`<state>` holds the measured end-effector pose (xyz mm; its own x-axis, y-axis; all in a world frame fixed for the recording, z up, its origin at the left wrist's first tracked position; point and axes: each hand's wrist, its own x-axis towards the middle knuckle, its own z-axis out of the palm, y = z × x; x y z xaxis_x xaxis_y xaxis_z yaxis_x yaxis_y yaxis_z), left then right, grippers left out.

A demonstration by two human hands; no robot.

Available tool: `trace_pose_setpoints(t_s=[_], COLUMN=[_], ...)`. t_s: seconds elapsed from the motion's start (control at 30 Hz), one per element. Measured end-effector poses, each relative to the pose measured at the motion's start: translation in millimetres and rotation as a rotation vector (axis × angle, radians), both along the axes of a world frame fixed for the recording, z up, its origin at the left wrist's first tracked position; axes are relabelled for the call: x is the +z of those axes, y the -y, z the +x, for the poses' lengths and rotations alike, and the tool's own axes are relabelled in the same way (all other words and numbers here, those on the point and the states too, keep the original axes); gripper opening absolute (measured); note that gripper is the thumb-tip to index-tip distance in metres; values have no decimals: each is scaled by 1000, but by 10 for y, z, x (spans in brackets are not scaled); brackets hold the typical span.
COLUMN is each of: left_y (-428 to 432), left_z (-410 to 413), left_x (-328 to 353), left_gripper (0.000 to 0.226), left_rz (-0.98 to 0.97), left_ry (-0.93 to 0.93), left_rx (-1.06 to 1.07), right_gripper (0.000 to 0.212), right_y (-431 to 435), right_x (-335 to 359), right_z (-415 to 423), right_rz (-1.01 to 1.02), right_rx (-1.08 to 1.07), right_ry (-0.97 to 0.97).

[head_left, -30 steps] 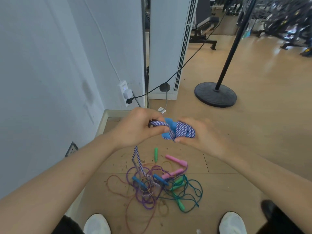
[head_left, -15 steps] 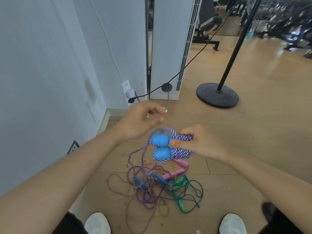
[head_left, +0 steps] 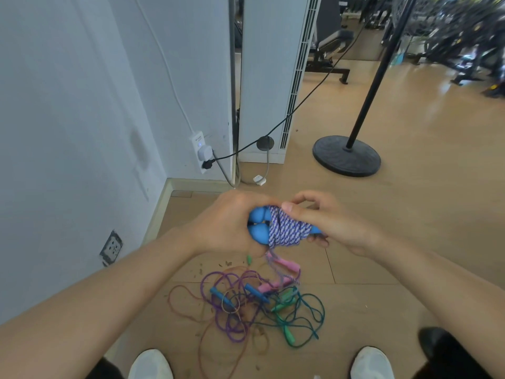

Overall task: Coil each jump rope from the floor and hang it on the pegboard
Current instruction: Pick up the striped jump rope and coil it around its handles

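**Blue-handled rope wound tight between both hands**

Head view: wooden flooring [head_left: 410,214] meets a pale wall [head_left: 68,119] on the left, where a power strip [head_left: 200,149] holds a black plug; a black stand base [head_left: 346,155] sits further off. Both hands meet above the floor. The left hand [head_left: 226,225] curls closed around two blue handles [head_left: 258,224], side by side. The right hand [head_left: 325,222] presses its thumb onto the blue-and-white rope [head_left: 287,229] wrapped around those handles — its other fingers curl beneath. A loose tail hangs down toward the tangled ropes [head_left: 259,305] on the floor, between two white shoes [head_left: 150,363].
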<state>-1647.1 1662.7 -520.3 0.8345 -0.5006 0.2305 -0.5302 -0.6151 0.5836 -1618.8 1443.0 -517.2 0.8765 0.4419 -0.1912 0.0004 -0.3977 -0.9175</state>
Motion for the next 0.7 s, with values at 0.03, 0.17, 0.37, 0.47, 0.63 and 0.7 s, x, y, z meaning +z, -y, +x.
trace_pose_setpoints(t_s=[0.03,0.17,0.37,0.47,0.63,0.7], left_y=[5,0,5,16,-242,-397], left_z=[1,55,139,171,214,271], left_x=[29,150,175,192,158,91], left_gripper=[63,56,48,50,48,61], left_rz=[-64,-383,-695,-755,-512,-368], left_ry=[-85,-347,-603,-649,-469,-369], left_rx=[30,167,277,278,473,592], right_gripper=[60,69,81,57,20,16], right_y=[5,37,-235,-312,-178,-96], right_x=[27,20,-210,-258,-334,-352], right_z=[12,77,-113,-210,-159,-127], right_rz=[51,324,416,338,7,-138], right_rx=[-41,-218,-26,160,96,139], right_ry=[-34,-192,-231,-219,6,90])
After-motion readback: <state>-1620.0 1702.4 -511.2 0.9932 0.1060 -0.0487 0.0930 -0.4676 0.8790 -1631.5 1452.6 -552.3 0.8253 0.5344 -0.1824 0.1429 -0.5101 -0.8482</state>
